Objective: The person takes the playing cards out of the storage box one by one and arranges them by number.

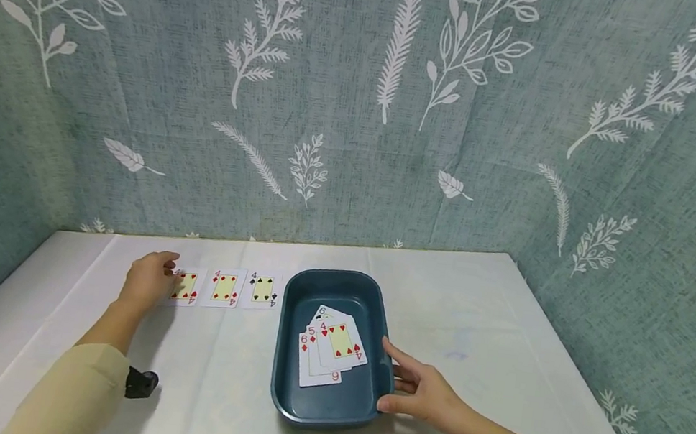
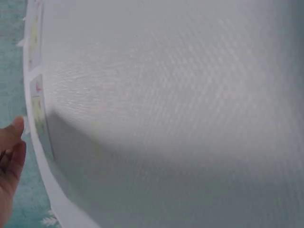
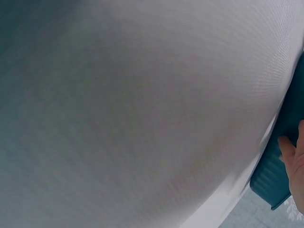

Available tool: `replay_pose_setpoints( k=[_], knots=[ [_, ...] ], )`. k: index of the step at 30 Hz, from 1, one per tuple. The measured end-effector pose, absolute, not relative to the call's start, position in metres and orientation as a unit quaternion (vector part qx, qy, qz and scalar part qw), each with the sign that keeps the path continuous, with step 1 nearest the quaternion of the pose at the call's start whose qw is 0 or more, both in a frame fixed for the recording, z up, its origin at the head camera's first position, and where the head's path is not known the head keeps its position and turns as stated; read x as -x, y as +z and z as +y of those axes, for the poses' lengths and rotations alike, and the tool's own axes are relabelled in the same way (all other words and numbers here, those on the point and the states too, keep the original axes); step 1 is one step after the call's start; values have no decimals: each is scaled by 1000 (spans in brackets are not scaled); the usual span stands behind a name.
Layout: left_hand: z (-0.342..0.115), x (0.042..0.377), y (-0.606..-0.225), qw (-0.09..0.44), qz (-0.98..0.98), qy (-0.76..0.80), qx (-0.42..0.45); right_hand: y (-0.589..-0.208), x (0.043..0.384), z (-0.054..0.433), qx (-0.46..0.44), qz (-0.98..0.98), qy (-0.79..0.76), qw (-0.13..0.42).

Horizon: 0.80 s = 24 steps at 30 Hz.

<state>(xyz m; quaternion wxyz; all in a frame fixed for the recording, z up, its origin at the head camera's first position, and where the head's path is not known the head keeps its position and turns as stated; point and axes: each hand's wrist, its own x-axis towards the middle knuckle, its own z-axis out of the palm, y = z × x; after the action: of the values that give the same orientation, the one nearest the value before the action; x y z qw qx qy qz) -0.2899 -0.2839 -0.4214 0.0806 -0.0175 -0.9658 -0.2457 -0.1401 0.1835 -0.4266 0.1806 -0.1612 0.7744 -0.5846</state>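
My left hand (image 1: pixel 147 278) hovers by the left edge of a four of hearts (image 1: pixel 185 287), its fingers loosely bent and nothing seen between them. To the right of that card lie a four of diamonds (image 1: pixel 225 287) and a black four (image 1: pixel 263 289), face up in a row. My right hand (image 1: pixel 424 394) grips the right side of a dark blue plastic tray (image 1: pixel 283 383), thumb and forefinger at the rim. Inside the tray are several overlapping cards, with another four of hearts (image 1: pixel 342 340) on top. The right wrist view shows the tray's ribbed outer wall (image 3: pixel 273 175) beside the fingers.
A white cloth (image 1: pixel 222 390) covers the table. Behind and beside it hangs a green curtain (image 1: pixel 350 196) with white leaf prints. A small black object (image 1: pixel 141 383) shows next to the left sleeve (image 1: pixel 79 387).
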Motion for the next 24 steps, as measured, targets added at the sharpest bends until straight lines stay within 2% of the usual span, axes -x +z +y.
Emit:
replay_pose_setpoints(
  k=[4,15,24],
  knots=[
    [-281,287,-419,91,-958,-269,31,-426,140,183,160,772,-587,183],
    [-255,279,-417,164,-926,-329,89,-426,139,184,155,773,-588,183],
    [-223,274,-400,93,-913,-393,63,-427,139,182,164,767,-593,182]
  ],
)
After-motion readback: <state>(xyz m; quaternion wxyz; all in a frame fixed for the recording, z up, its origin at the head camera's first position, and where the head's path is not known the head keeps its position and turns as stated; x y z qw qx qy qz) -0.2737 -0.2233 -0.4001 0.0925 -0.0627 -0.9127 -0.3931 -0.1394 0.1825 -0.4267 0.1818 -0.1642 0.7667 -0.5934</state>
